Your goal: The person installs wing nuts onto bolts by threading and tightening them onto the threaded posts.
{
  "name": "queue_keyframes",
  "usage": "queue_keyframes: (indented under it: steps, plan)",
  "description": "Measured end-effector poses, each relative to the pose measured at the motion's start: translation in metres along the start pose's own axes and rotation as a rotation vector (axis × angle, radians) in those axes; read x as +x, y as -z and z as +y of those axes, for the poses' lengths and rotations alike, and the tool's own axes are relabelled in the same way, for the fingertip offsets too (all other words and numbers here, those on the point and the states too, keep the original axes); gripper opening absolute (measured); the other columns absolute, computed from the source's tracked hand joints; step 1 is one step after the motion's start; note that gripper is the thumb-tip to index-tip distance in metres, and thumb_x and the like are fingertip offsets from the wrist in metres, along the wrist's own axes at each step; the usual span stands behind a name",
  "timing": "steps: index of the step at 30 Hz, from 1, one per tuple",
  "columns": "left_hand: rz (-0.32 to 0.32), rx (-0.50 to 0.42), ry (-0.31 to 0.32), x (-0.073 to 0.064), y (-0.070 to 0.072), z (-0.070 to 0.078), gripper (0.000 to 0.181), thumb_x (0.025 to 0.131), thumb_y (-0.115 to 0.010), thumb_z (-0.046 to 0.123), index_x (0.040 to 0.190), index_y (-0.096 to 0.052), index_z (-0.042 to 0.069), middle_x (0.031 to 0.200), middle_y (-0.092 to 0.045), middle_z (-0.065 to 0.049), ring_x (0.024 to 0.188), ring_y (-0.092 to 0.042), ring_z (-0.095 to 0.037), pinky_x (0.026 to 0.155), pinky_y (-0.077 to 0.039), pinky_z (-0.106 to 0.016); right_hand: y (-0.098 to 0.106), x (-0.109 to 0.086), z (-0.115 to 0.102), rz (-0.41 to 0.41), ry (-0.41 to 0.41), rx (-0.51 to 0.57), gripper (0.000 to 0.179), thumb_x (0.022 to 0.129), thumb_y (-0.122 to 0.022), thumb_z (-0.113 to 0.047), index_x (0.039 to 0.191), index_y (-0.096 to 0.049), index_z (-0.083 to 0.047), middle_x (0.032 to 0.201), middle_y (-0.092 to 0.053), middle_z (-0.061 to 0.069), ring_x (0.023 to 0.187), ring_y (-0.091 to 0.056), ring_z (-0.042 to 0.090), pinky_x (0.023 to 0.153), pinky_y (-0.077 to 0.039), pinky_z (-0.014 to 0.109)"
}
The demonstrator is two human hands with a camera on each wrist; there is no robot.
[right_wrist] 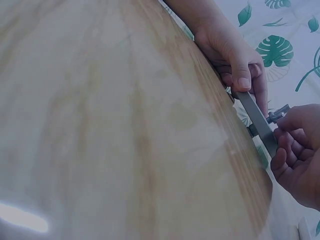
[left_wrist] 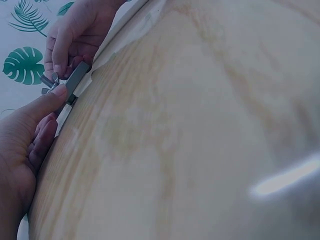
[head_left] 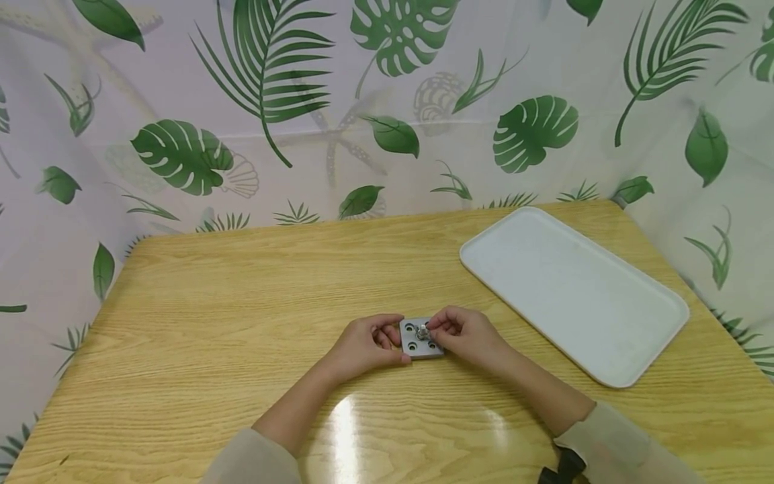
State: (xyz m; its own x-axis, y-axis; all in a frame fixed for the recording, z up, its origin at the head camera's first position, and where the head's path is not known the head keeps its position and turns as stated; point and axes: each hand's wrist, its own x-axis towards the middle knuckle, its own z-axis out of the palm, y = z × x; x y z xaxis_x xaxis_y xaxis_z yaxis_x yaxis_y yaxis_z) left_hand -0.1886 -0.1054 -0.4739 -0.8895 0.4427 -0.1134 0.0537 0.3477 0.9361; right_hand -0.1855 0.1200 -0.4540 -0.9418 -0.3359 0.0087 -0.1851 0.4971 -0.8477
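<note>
A square grey metal plate [head_left: 422, 349] with holes near its corners lies in front of me at the middle of the table. My left hand [head_left: 365, 344] grips its left side, thumb at the near edge and fingers at the far side. From the plate's centre rises a small shiny metal fitting [head_left: 422, 331] with a stem and wing-like parts, resembling a wing nut on a bolt. My right hand [head_left: 470, 337] pinches this fitting between thumb and fingertips. In the right wrist view, dark short stubs [right_wrist: 252, 131] show under the plate [right_wrist: 256, 117].
A white rectangular tray [head_left: 568, 289] lies on the wooden table [head_left: 254, 289] to the right, beyond my right hand. Behind the table hangs a leaf-patterned cloth [head_left: 338, 154]. A black strap [head_left: 568, 464] is at my right sleeve.
</note>
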Motion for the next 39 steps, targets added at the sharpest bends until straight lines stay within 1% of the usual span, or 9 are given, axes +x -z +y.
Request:
queue_keyframes:
  steps: [3, 9, 12, 19, 26, 33, 39]
  plan:
    - [0.0, 0.006, -0.001, 0.0004, 0.0003, -0.0005, 0.07, 0.071, -0.084, 0.023, 0.132, -0.054, 0.009, 0.092, -0.062, -0.001, 0.074, -0.056, -0.011, 0.064, -0.047, -0.02, -0.0003, -0.0005, -0.0006, -0.009, -0.012, 0.005, 0.011, 0.084, -0.067, -0.007, 0.092, -0.066, -0.001, 0.079, -0.064, 0.004, 0.068, -0.055, 0.011, 0.059, -0.046, 0.02]
    - [-0.007, 0.024, -0.007, 0.0014, 0.001, -0.0029, 0.07, 0.07, -0.084, 0.028, 0.131, -0.055, 0.009, 0.091, -0.062, 0.0, 0.074, -0.057, -0.01, 0.065, -0.047, -0.02, 0.0001, 0.0001, -0.0011, -0.012, -0.061, 0.022, 0.024, 0.082, -0.074, -0.017, 0.096, -0.065, -0.001, 0.078, -0.061, 0.004, 0.068, -0.054, 0.013, 0.058, -0.045, 0.02]
    - [-0.011, 0.028, -0.01, 0.0013, 0.0015, -0.0031, 0.071, 0.07, -0.084, 0.029, 0.132, -0.054, 0.009, 0.092, -0.062, 0.001, 0.074, -0.057, -0.01, 0.065, -0.047, -0.02, -0.0004, 0.0011, -0.0021, -0.006, -0.082, 0.028, 0.028, 0.08, -0.076, -0.019, 0.097, -0.065, 0.0, 0.078, -0.06, 0.004, 0.068, -0.053, 0.013, 0.058, -0.045, 0.02]
    - [-0.017, 0.024, -0.016, 0.0003, 0.002, -0.0027, 0.071, 0.071, -0.084, 0.028, 0.132, -0.054, 0.008, 0.092, -0.062, 0.001, 0.074, -0.057, -0.01, 0.065, -0.048, -0.021, -0.003, 0.0037, -0.0025, 0.006, -0.102, 0.015, 0.033, 0.077, -0.079, -0.02, 0.099, -0.064, 0.0, 0.078, -0.061, 0.003, 0.068, -0.053, 0.013, 0.059, -0.045, 0.02]
    - [-0.013, 0.011, -0.032, 0.0011, 0.0015, -0.0027, 0.07, 0.071, -0.084, 0.027, 0.131, -0.055, 0.008, 0.091, -0.062, 0.0, 0.073, -0.057, -0.01, 0.065, -0.048, -0.021, -0.0043, 0.0051, -0.0037, 0.009, -0.096, 0.012, 0.033, 0.076, -0.08, -0.019, 0.097, -0.065, 0.0, 0.075, -0.059, 0.003, 0.066, -0.052, 0.014, 0.057, -0.044, 0.021]
    - [-0.009, 0.019, -0.013, 0.0008, 0.001, -0.0018, 0.069, 0.071, -0.084, 0.026, 0.132, -0.055, 0.009, 0.092, -0.062, 0.0, 0.074, -0.057, -0.011, 0.065, -0.047, -0.02, -0.0022, 0.0028, -0.0036, -0.001, -0.075, 0.012, 0.027, 0.077, -0.079, -0.017, 0.095, -0.065, -0.001, 0.076, -0.059, 0.003, 0.066, -0.051, 0.012, 0.057, -0.044, 0.021]
    - [-0.008, 0.025, -0.001, 0.0015, -0.0006, -0.0021, 0.067, 0.073, -0.082, 0.018, 0.133, -0.053, 0.006, 0.094, -0.062, -0.004, 0.074, -0.055, -0.011, 0.064, -0.045, -0.019, -0.0002, -0.0001, -0.0005, -0.011, -0.068, 0.008, 0.025, 0.078, -0.078, -0.017, 0.094, -0.065, -0.002, 0.075, -0.058, 0.002, 0.066, -0.051, 0.013, 0.057, -0.044, 0.021]
